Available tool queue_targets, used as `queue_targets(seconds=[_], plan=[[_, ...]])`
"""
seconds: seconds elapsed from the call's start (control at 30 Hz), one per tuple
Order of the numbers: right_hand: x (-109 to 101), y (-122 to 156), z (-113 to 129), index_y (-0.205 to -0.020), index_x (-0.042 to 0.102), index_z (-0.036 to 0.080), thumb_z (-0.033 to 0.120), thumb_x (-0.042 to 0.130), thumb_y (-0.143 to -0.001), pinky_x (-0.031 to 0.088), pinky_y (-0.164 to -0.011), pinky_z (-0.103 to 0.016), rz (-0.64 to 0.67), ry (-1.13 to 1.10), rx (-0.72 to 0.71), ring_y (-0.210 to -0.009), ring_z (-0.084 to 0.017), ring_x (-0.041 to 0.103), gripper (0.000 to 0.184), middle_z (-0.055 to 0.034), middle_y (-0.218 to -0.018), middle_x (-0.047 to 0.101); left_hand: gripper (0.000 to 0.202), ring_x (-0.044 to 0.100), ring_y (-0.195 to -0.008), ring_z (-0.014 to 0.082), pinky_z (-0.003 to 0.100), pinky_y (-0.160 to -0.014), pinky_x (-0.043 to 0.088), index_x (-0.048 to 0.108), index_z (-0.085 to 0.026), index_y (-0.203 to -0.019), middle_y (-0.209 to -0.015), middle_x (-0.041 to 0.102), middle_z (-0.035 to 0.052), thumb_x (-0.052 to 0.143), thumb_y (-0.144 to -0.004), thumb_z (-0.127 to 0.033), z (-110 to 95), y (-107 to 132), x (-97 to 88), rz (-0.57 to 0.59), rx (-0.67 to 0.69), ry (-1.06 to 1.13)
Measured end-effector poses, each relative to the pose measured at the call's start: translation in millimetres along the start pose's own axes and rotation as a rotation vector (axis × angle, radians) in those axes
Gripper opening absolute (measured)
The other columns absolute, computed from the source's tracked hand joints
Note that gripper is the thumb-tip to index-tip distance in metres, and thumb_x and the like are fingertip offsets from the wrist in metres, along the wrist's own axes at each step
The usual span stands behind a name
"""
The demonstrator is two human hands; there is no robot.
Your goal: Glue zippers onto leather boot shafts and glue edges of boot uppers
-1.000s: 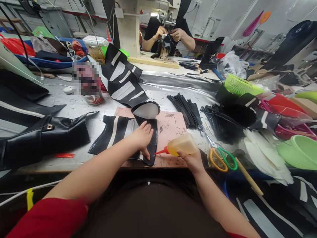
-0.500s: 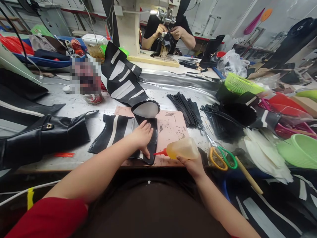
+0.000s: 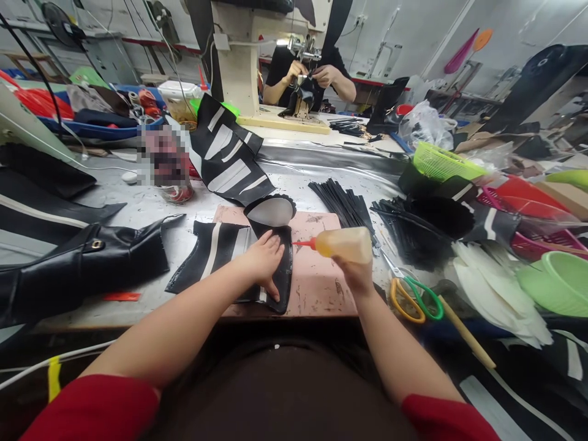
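My left hand (image 3: 264, 260) lies flat, fingers spread, on a black leather piece (image 3: 220, 254) with pale stripes that rests partly on a pink cutting board (image 3: 316, 269). My right hand (image 3: 356, 274) grips a yellow squeeze bottle (image 3: 344, 244) with a red nozzle. The nozzle tip points left and sits at the right edge of the black piece, just beyond my left fingertips. A grey oval piece (image 3: 271, 211) with a black scalloped rim lies just above the hand.
A black boot shaft (image 3: 82, 266) lies left. Black strips (image 3: 342, 202) and scissors (image 3: 413, 297) with yellow and green handles lie right, by white cut pieces (image 3: 496, 294) and green baskets (image 3: 443, 162). Across the table another person (image 3: 312, 73) works at a sewing machine (image 3: 243, 55).
My right hand has carried the bottle up along the right edge of the black piece, away from the near end. My left hand has stayed pressed on it.
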State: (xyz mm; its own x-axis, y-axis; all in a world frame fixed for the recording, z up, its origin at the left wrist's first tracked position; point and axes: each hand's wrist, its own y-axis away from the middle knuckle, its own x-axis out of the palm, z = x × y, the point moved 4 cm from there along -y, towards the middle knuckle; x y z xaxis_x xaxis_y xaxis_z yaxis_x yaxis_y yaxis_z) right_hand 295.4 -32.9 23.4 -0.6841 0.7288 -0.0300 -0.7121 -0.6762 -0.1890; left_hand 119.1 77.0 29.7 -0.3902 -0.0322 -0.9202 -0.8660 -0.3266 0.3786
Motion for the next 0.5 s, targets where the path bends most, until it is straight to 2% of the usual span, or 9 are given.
queue_targets(seconds=[0.07,0.1,0.2,0.27,0.33,0.4,0.5], plan=[[-4.5,-11.2,1.6,-0.099,0.055,0.018,0.055,0.068,-0.055,0.052,-0.065,-0.033,0.007,-0.097,0.028,-0.085,-0.023,0.06,0.059,-0.007,-0.094,0.063,0.105,0.025,-0.131,0.0322,0.044,-0.108,0.006,0.037,0.0,-0.129,-0.138,0.03,0.0263,0.06,-0.053,-0.068,2.7,0.3,-5.1,-0.021,0.022,-0.021],[-7.4,-16.7,0.2,-0.098,0.055,0.019,0.059,0.064,-0.057,0.052,-0.058,-0.03,0.029,-0.116,0.081,-0.08,-0.021,0.061,0.058,-0.0063,-0.09,0.063,0.091,0.03,-0.128,0.0303,0.043,-0.108,0.009,0.043,-0.002,-0.126,-0.135,0.037,0.0237,0.06,-0.06,-0.062,4.1,0.6,-9.2,-0.042,0.038,-0.037],[-12.2,-26.6,-12.0,-0.084,0.058,0.016,0.063,0.06,-0.057,0.043,-0.041,-0.025,0.205,0.031,0.352,-0.056,-0.017,0.058,0.054,-0.005,-0.07,0.063,0.04,0.04,-0.122,0.0235,0.038,-0.107,0.016,0.059,-0.013,-0.111,-0.127,0.052,0.0127,0.056,-0.075,-0.03,9.4,2.3,-23.8,-0.12,0.082,-0.1],[-13.0,-27.3,-19.4,-0.076,0.059,0.015,0.058,0.066,-0.054,0.039,-0.038,-0.025,0.304,0.157,0.454,-0.048,-0.016,0.054,0.048,-0.0041,-0.06,0.061,0.03,0.037,-0.125,0.0222,0.039,-0.108,0.016,0.062,-0.015,-0.104,-0.128,0.051,0.0093,0.052,-0.075,-0.015,13.5,3.5,-32.6,-0.198,0.104,-0.164],[-11.9,-26.6,-21.7,-0.075,0.061,0.016,0.052,0.07,-0.054,0.041,-0.042,-0.026,0.34,0.268,0.42,-0.05,-0.017,0.055,0.043,-0.0041,-0.061,0.062,0.029,0.035,-0.126,0.0221,0.041,-0.109,0.015,0.064,-0.016,-0.1,-0.125,0.053,0.0092,0.047,-0.078,-0.01,17.4,4.7,-38.6,-0.287,0.131,-0.247],[-12.1,-25.1,-18.8,-0.083,0.062,0.017,0.052,0.066,-0.06,0.044,-0.052,-0.029,0.314,0.411,0.315,-0.059,-0.02,0.058,0.042,-0.0045,-0.067,0.063,0.029,0.041,-0.122,0.0203,0.04,-0.109,0.017,0.066,-0.017,-0.093,-0.113,0.062,0.0084,0.041,-0.08,-0.008,21.7,6.6,-41.7,-0.337,0.158,-0.325],[-21.2,-21.0,-5.0,-0.096,0.06,0.016,0.051,0.055,-0.072,0.044,-0.065,-0.031,0.181,0.608,0.133,-0.071,-0.021,0.059,0.043,-0.0052,-0.074,0.062,0.032,0.051,-0.112,0.0182,0.037,-0.108,0.023,0.068,-0.02,-0.081,-0.091,0.069,0.0044,0.039,-0.08,-0.006,32.9,15.6,-50.5,-0.361,0.188,-0.39]])
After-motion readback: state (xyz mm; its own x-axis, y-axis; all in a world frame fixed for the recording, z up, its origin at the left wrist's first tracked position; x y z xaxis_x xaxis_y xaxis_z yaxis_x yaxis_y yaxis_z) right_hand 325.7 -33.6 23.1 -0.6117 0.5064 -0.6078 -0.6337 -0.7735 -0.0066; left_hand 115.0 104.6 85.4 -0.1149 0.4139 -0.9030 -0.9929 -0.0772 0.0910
